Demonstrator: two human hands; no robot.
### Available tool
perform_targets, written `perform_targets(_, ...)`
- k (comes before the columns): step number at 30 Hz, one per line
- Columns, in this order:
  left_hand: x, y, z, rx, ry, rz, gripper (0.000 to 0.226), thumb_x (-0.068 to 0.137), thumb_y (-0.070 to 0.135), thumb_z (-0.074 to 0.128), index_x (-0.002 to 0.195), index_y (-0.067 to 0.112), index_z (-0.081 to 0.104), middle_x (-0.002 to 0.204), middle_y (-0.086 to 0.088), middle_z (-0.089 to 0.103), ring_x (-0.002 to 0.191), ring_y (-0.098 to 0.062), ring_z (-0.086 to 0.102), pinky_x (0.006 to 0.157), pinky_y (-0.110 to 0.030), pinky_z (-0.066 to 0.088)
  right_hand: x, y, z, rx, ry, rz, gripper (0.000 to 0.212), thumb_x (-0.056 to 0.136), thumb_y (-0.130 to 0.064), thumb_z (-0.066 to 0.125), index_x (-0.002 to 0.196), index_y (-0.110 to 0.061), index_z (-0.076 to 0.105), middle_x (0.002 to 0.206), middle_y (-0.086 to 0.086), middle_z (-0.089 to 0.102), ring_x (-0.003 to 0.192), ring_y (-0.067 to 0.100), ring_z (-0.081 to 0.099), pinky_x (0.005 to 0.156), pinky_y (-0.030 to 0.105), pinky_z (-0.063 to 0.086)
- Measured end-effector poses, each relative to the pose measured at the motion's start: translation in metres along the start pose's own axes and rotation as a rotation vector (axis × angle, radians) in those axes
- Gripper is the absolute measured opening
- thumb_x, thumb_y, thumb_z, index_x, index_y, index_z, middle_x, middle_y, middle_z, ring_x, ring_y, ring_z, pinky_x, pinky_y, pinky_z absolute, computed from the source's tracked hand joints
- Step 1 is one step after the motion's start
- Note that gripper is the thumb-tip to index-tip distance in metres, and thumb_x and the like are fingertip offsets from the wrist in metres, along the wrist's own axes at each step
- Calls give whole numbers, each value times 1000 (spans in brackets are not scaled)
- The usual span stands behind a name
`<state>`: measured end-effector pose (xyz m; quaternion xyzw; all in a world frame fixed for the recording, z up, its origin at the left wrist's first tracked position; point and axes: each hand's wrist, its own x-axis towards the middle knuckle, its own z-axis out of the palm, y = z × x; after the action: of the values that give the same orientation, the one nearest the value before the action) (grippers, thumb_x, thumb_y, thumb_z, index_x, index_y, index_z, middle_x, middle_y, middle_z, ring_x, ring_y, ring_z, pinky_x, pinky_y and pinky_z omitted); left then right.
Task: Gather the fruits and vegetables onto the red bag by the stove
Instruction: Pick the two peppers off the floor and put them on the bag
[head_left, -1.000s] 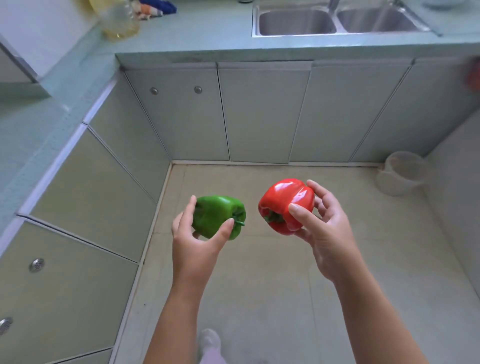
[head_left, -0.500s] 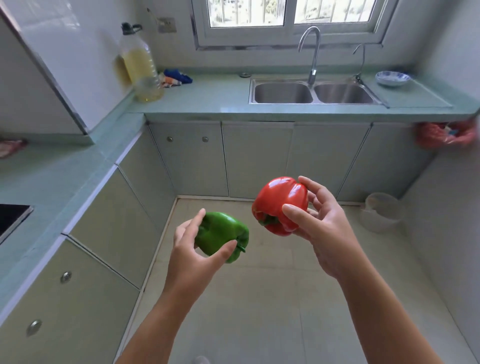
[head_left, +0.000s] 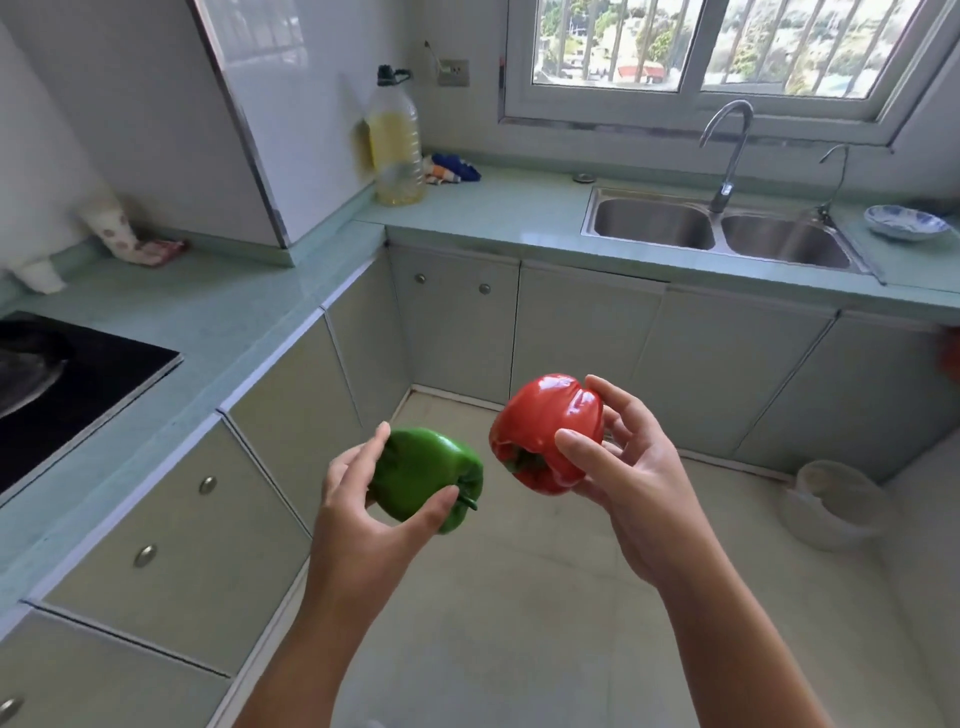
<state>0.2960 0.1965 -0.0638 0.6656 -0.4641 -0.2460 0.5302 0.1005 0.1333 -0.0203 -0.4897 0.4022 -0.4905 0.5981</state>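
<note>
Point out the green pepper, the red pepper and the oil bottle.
green pepper (head_left: 423, 474): head view, its glossy side.
red pepper (head_left: 540, 418): head view, its shiny front.
oil bottle (head_left: 395, 148): head view, its clear body.

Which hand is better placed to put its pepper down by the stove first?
Left, probably. The left hand holding the glossy green bell pepper is nearer the black glass stove; the right hand with the glossy red bell pepper would reach across.

Stove (head_left: 78, 384), seemingly, left of sink (head_left: 649, 223)
</note>
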Motion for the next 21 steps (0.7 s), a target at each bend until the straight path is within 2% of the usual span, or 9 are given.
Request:
perform_targets(3,-4,-4,-11,31,69,-25,93,44,64,67,129,36,43,116,27,40,114,-7,48,96,-26,40,6,2,12,5,-51,19,58,59,-24,71,112,-35,52,112,-1,57,96,16,63,72,30,52)
perform_targets(6,-7,-8,-26,47,132,-45,93,46,63,68,130,33,43,115,26,40,113,-5,48,96,-26,40,11,5,29,11,-110,42,57,59,-23,71,111,-35,52,112,0,57,94,15,63,75,33,53)
perform_targets(10,-8,-15,-47,49,204,-48,88,54,60,78,130,31,43,118,19,41,108,12,44,87,-6,39,17,11,55,11,-197,74,58,58,-22,80,109,-34,54,112,2,58,94,18,64,81,38,53)
perform_targets(12,-9,-19,-59,69,233,-55,90,52,60,78,130,31,43,120,15,41,108,16,41,81,0,37,19,15,68,7,-232,76,54,59,-22,75,107,-35,55,111,1,59,92,16,64,79,37,53)
perform_targets(14,-11,-24,-72,76,265,-68,88,54,57,79,131,31,43,119,15,42,109,13,42,81,-2,40,21,20,82,10,-268,82,51,58,-22,70,106,-35,57,109,0,60,90,14,65,77,36,53)
perform_targets(17,-16,-31,-95,88,318,-82,84,55,59,77,128,38,41,119,15,43,112,8,43,87,-13,42,20,29,107,13,-315,105,56,57,-22,70,109,-34,54,112,1,59,90,13,65,74,34,52)
perform_targets(21,-30,-40,-130,109,385,-105,84,50,64,69,125,43,40,118,22,41,109,17,40,82,-5,36,10,40,144,-10,-379,122,61,58,-24,70,117,-31,52,118,2,56,92,13,64,71,31,52)
